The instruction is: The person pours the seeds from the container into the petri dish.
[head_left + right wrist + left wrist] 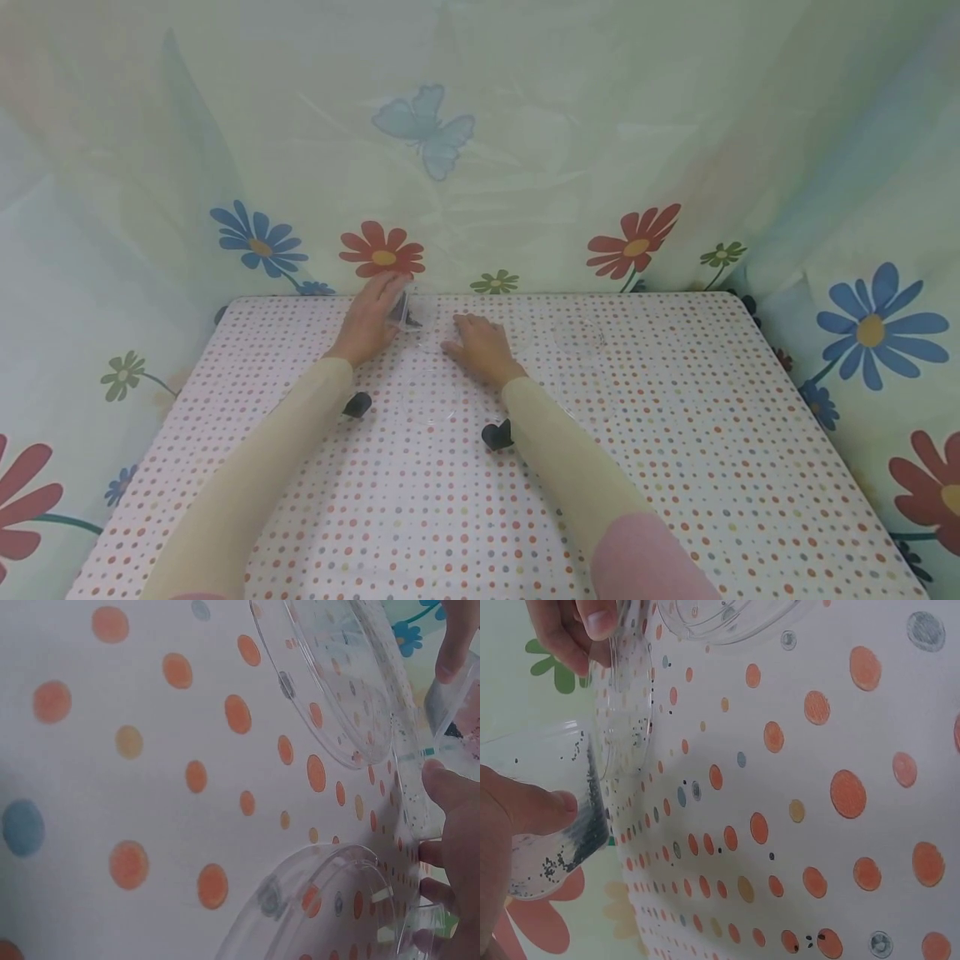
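Note:
My left hand point(366, 321) grips a clear plastic cup point(551, 817), thumb along its side. The cup holds small dark granules point(589, 817), gathered toward one side, with some clinging to its wall. It leans over the far part of the table, beside a clear shallow dish point(630, 712) with a few dark grains in it. My right hand point(480, 348) is just to the right of that dish, palm down. Its fingertips point(598, 622) are at the dish's rim in the left wrist view.
More clear round dishes lie nearer on the dotted tabletop point(390, 500), one point(430, 400) in front of the hands, another point(581, 336) to the right. A few loose grains point(810, 941) dot the table. A flowered curtain point(525, 150) hangs right behind the far edge.

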